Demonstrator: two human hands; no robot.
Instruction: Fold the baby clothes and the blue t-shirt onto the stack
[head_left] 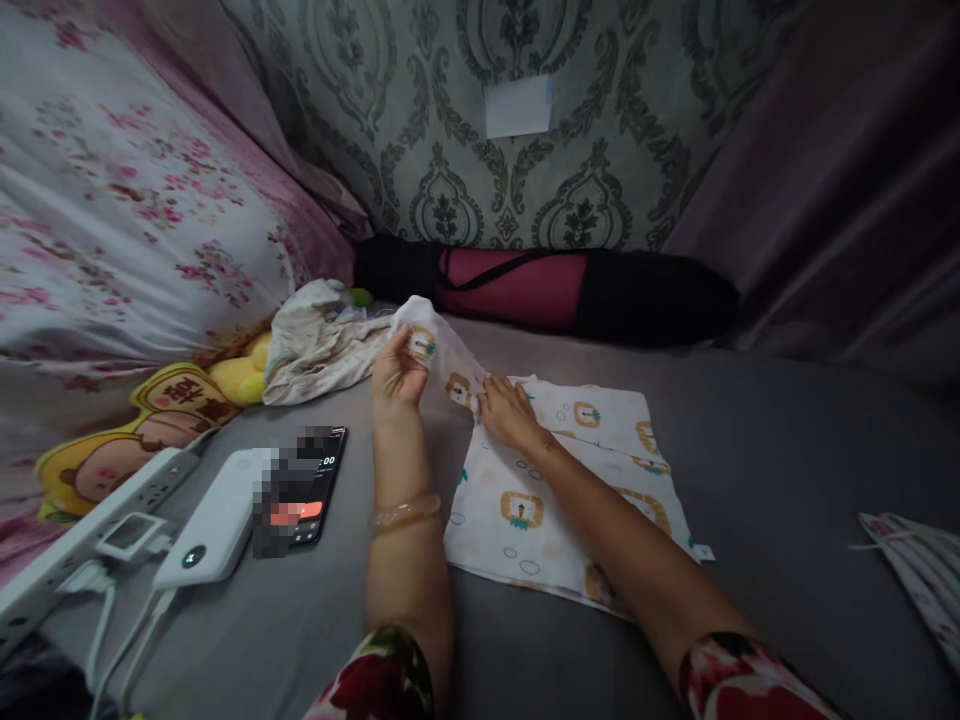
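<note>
A white cloth garment (555,510) printed with orange lion faces lies spread flat on the grey sheet, with a small white tag at its right edge. My left hand (400,372) holds a raised flap of it between thumb and fingers, lifted up and to the left. My right hand (514,412) is closed at the base of that flap, near the garment's upper left corner, its fingertips partly hidden. Whether the garment is a top or trousers I cannot make out.
Left of me lie a phone (328,490), a white power bank (217,520) with cables and a power strip (82,540). Behind are a crumpled pale cloth (322,345), a yellow plush (176,395) and a long black-and-pink bag (517,288). A folded striped item (919,570) lies at right.
</note>
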